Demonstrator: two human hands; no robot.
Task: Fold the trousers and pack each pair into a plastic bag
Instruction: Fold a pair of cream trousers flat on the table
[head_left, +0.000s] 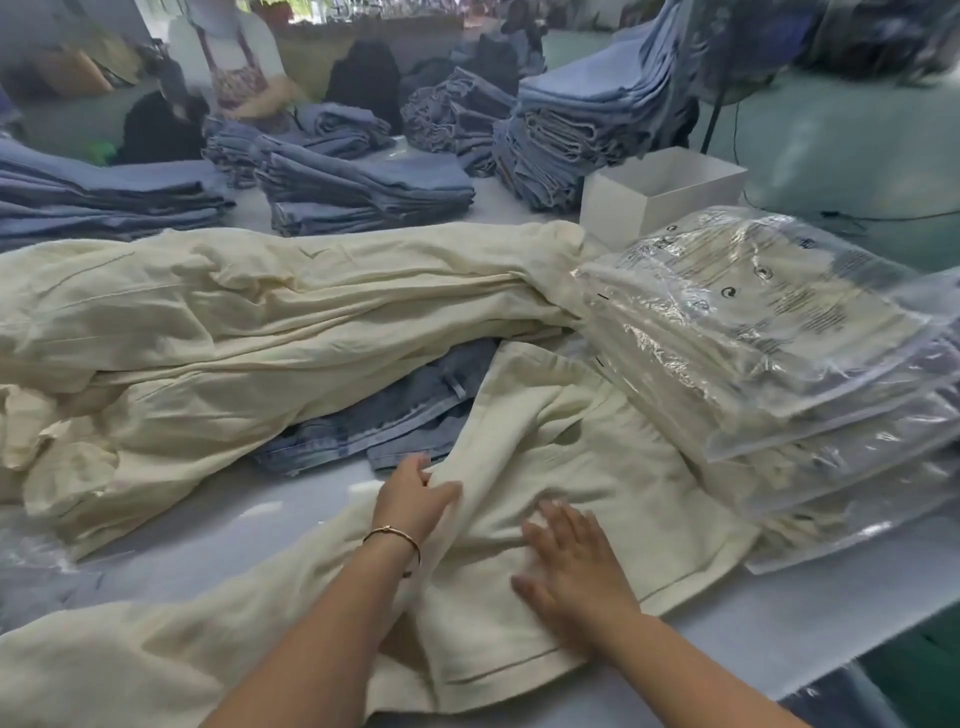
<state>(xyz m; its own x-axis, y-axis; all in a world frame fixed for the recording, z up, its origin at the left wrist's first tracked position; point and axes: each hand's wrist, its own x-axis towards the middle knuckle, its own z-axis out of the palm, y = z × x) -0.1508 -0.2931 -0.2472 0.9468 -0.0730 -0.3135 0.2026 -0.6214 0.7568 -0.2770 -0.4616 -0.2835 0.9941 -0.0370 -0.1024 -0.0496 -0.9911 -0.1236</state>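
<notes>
A pair of cream trousers is seen spread on a pale worktop, near its front edge, viewed from above by a head-worn camera. The waistband end is pointed toward the worktop's back right, just beside a stack of bagged trousers at the right edge, while the legs are trailed toward the front left corner, so the long axis runs on a diagonal. A raised fold of cloth along the middle is pinched by the left hand, its fingers curled around the ridge; a thin bracelet is worn on that wrist. The right hand is laid flat on the seat area with fingers straight and spread, nothing being grasped. The step appears to be the lengthwise fold, one leg brought over the other. It would be done well if the ridge were carried across evenly, the seams matched, and the cloth pressed smooth by the flat hand before release, so no creases are trapped. A loose heap of cream trousers is piled along the left, over some blue jeans.
</notes>
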